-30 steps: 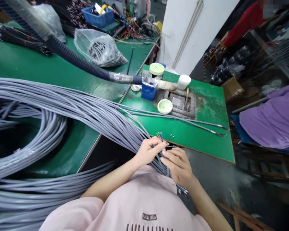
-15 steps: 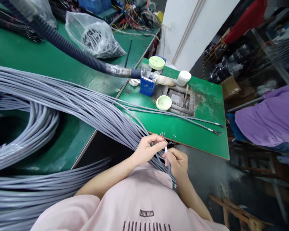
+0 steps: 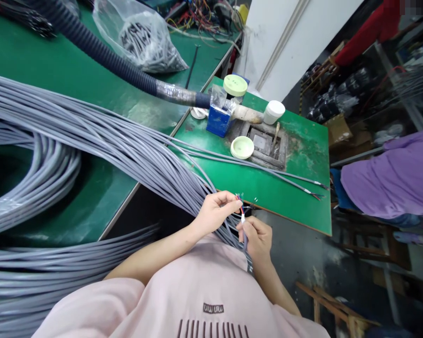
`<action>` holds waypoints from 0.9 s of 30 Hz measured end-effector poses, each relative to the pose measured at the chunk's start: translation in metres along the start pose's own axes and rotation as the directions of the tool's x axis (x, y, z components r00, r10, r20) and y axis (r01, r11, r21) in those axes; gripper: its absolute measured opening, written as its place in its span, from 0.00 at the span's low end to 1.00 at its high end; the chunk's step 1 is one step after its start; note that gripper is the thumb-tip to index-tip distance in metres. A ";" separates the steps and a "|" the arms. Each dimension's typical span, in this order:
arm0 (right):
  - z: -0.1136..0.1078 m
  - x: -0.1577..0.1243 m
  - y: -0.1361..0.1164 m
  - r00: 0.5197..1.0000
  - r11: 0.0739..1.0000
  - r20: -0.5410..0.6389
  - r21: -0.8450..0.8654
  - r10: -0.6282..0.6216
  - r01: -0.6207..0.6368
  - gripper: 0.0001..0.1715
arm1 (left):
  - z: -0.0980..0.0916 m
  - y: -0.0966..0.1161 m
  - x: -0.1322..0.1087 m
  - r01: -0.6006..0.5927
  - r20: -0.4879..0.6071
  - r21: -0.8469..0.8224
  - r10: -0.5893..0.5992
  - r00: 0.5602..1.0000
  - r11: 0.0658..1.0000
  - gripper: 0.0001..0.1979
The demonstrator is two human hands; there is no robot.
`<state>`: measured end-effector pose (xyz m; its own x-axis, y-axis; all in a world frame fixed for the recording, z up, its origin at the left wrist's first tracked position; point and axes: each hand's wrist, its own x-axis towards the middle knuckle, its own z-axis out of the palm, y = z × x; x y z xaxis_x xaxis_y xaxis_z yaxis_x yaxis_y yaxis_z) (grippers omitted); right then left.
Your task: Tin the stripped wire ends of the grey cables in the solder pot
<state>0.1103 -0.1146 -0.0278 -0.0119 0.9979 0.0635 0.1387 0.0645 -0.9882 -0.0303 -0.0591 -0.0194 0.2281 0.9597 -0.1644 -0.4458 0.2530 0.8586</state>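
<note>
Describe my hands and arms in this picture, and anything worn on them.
Your left hand and right hand are gloveless, with no watch or bracelet visible. Both forearms are uncovered. The loose, pale pink sleeves seem to end around the elbows; they belong to a matching top with a small dark badge above dark stripes.

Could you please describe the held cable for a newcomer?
Find the small green table, then the left hand and right hand by its near edge. Between them, a grey cable shows coloured wires; unlike two similar cables on the table, it's held.
</note>
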 end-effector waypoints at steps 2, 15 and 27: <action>0.001 0.000 0.001 1.000 1.000 -0.012 0.013 0.010 -0.010 0.16 | 0.000 0.000 0.000 0.012 -0.006 -0.006 -0.012 1.000 1.000 0.15; 0.002 0.002 0.004 0.996 0.995 -0.068 0.088 0.058 -0.052 0.19 | 0.000 0.002 0.002 -0.038 -0.007 0.132 0.039 0.999 0.991 0.13; -0.001 0.006 0.006 0.992 0.985 0.011 0.119 0.127 -0.128 0.20 | -0.004 -0.002 0.005 -0.019 0.016 0.129 0.017 1.000 0.991 0.15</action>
<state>0.1124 -0.1083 -0.0335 -0.0055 0.9979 -0.0644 0.0199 -0.0643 -0.9977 -0.0315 -0.0543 -0.0237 0.2341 0.9618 -0.1419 -0.3346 0.2167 0.9171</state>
